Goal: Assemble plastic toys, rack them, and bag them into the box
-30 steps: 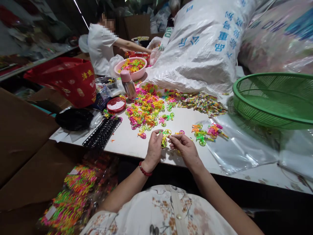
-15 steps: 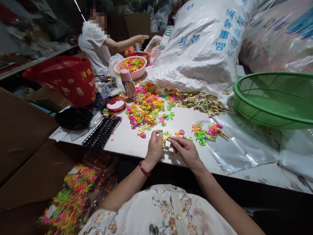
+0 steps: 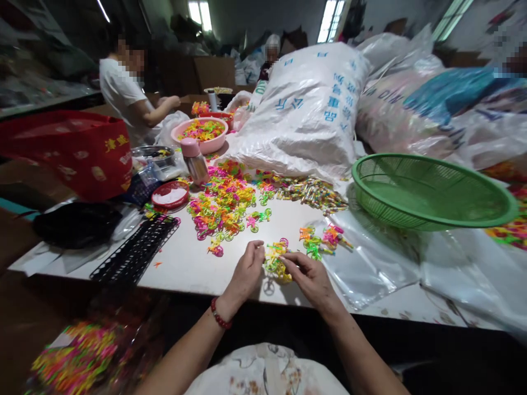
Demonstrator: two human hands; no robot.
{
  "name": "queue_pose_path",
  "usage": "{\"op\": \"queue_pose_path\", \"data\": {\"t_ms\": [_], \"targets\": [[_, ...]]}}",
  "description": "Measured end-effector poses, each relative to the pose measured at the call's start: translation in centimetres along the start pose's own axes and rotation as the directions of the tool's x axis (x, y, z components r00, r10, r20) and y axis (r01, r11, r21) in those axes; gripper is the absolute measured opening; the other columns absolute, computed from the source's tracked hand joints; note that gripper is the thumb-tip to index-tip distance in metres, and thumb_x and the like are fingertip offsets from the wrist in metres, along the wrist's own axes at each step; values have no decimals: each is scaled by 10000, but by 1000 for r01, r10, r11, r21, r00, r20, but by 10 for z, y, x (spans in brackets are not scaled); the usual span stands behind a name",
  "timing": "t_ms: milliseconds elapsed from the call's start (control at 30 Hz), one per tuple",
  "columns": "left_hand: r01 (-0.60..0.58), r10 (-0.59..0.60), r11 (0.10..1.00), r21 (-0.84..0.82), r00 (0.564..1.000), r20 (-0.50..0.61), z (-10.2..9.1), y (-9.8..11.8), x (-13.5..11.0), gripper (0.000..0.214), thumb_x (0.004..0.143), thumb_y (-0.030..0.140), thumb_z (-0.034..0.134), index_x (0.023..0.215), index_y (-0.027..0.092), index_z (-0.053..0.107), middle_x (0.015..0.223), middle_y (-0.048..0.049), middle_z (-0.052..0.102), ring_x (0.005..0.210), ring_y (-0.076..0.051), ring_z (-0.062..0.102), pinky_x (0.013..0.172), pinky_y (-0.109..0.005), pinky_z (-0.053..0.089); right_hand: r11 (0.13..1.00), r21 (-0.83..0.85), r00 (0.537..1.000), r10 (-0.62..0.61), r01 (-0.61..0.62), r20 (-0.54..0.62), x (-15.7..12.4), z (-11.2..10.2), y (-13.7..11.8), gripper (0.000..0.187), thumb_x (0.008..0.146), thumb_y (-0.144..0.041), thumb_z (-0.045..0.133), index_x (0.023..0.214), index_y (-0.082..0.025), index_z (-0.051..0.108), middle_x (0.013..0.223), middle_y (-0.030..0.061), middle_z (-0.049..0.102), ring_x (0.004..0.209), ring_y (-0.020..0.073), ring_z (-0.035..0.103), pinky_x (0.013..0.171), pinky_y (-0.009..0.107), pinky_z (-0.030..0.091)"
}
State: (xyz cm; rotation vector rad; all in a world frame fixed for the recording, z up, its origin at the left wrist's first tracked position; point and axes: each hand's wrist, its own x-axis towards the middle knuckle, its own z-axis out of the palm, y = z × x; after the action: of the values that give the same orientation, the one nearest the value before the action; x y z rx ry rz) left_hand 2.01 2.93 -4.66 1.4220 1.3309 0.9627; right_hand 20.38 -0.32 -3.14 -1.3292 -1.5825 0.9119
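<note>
Both hands — left hand (image 3: 246,269), right hand (image 3: 307,276) — seemingly pinch a yellow toy (image 3: 275,262)

bare white table (image 3: 185,266) left of the hands, black perforated strip (image 3: 135,249) beyond, green basket (image 3: 428,192) blocking right

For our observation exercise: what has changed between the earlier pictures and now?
The co-worker's arm, earlier stretched beyond the pink bowl, has drawn back. The left hand and right hand stay together at the table edge, pinching a yellow toy; the green basket has not moved.
</note>
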Motion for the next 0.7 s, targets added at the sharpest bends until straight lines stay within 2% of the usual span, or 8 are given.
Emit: {"op": "queue_pose_path", "data": {"t_ms": [100,133,200,333,400,533,633,700], "targets": [[-132,192,952,275,960,-205,-21,-7,5,289,962,378,384,1075,193,575,933,-64,600,861,-205,574,788,-346,477,938,-334,979,-151,97,-139,14,-40,18,278,910,-413,564,1011,-202,715,990,93,706,946,240,634,870,393,498],[-161,301,891,424,909,-288,-29,-13,7,261,947,323,406,1078,175,576,1006,-98,595,965,-239,559,873,-394,461,887,-445,965,-211,121,-158,22,-52,25,284,908,-409,560,1020,-196,710,1034,109,693,1011,260,613,928,422,472],[-113,426,719,686,851,-307,-44,-27,10,280,916,224,422,1130,122,572,1151,-167,548,1135,-311,479,985,-491,397,786,-607,955,-256,114,-152,46,-75,38,305,915,-384,533,1077,-177,686,1104,135,669,1089,277,578,991,441,432],[5,428,536,844,861,-277,-56,-53,15,268,908,163,418,1091,99,603,1187,-186,500,1140,-337,438,956,-511,414,637,-756,984,19,-150,-179,120,-105,50,367,922,-344,509,1199,-126,611,1203,161,642,1165,268,553,1028,372,388],[-55,438,544,837,869,-228,-56,-62,19,253,924,163,405,1051,109,617,1142,-162,503,1091,-298,457,970,-478,421,578,-754,950,162,-311,-268,160,-111,51,406,935,-398,484,1176,-97,610,1197,197,638,1170,286,553,1005,367,392],[-114,440,641,759,865,-242,-57,-70,22,235,934,199,406,1011,139,620,1129,-132,493,1070,-279,464,973,-473,440,547,-696,884,252,-466,-394,216,-102,56,533,909,-454,499,1171,1,584,1196,306,596,1181,361,538,972,418,396],[-167,425,715,678,874,-234,-57,-69,20,214,936,220,415,1002,172,612,1165,-113,490,1130,-275,465,1006,-477,440,583,-646,868,284,-494,-407,235,-76,64,504,892,-365,508,1215,20,541,1235,332,551,1179,373,527,950,432,397],[-207,421,754,623,881,-217,-57,-68,19,207,939,229,419,1008,185,609,1182,-105,495,1155,-263,474,1030,-470,437,640,-626,894,273,-445,-356,240,-57,67,455,861,-298,527,1217,-16,539,1229,305,558,1154,355,536,928,419,404]]}}
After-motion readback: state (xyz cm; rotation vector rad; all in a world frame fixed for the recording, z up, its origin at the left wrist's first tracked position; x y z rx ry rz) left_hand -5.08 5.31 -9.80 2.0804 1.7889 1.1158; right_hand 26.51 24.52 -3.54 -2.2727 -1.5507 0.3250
